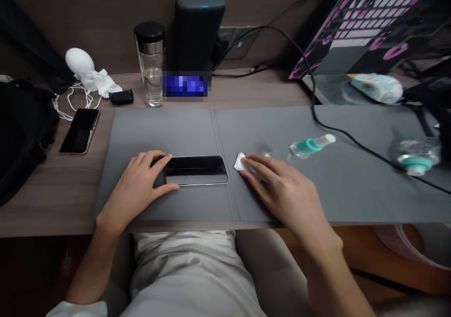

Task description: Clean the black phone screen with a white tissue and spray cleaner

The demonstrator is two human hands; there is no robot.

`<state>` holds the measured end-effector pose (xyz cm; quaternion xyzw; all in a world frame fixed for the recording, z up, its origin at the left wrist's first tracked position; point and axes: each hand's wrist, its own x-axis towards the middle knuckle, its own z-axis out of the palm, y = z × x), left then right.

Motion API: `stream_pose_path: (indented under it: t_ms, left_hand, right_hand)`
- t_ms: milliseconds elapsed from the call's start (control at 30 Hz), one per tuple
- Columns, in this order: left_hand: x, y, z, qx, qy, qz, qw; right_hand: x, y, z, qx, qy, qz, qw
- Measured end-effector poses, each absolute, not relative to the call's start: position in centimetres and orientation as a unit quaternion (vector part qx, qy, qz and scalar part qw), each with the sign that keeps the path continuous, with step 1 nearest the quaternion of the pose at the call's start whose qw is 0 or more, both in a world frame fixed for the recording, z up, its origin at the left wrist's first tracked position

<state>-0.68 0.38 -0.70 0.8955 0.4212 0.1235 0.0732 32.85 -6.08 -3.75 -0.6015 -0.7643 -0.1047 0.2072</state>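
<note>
Phone [196,170] lies screen up on a gray desk mat [165,129], its long sides running left to right, as the left hand [143,178] brackets its left end, thumb against the near long edge and index finger at the far corner, parted about as wide as the handset. To the right, the right hand [285,183] has thumb and fingers nearly together on a small white folded pad [240,161], just beside the phone's right end, the 2 items apart. The step in hand appears to be bracing the phone with the pad held close by; the next move would seem to call for a steady left hold and a low, light reach leftward over the mat's seam [232,199]. Open room is widest on the far side, where bare mat runs toward a glass flask [154,80] standing beyond its far edge; the near side is tighter, the mat's border lying close to the edge of the desk [49,185]. At right, a small bottle with a teal collar [310,144] sits on the right hand's far side and a black cable [347,134] crosses the mat, making that flank more crowded
</note>
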Motion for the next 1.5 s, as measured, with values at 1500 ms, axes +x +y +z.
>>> stream_pose_path:
  t_ms: [1500]
  left_hand:
    - [-0.2,0.0,-0.8,0.894,0.422,0.127,0.084]
  right_hand:
    - [26.2,-8.0,-3.8,-0.513,-0.835,-0.032,0.195]
